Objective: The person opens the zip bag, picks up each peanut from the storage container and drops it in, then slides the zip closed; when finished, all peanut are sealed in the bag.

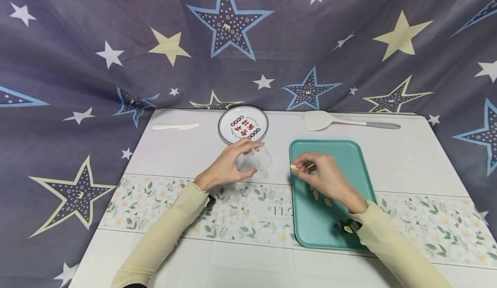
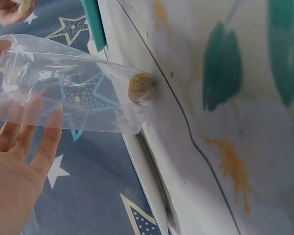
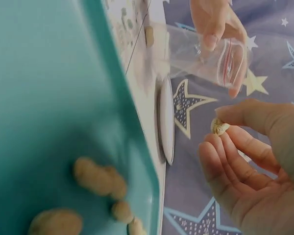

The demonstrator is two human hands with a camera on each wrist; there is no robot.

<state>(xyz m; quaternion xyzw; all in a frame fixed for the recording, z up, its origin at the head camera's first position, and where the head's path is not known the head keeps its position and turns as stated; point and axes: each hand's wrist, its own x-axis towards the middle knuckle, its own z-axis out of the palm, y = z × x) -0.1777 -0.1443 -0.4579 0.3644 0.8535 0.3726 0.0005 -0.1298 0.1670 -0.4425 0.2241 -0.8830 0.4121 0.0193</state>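
Peanut [image 1: 293, 167]: head view, R hand [image 1: 324, 175] pinched it near tray rim [image 1: 294, 210]; L hand [image 1: 228, 163], half-spread, held clear bag [image 1: 263, 158]. Light pinch w/ wide bag mouth seemed best. L-wrist view showed brown nut [image 2: 141, 88] in bag's corner, unclear from head; R-wrist view, red zip line [image 3: 222, 59].

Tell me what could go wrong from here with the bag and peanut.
The small peanut pinched by the right hand might slip and drop outside the bag. The bag is thin, clear film held in the left hand, so its mouth may fold inward and block the way in.
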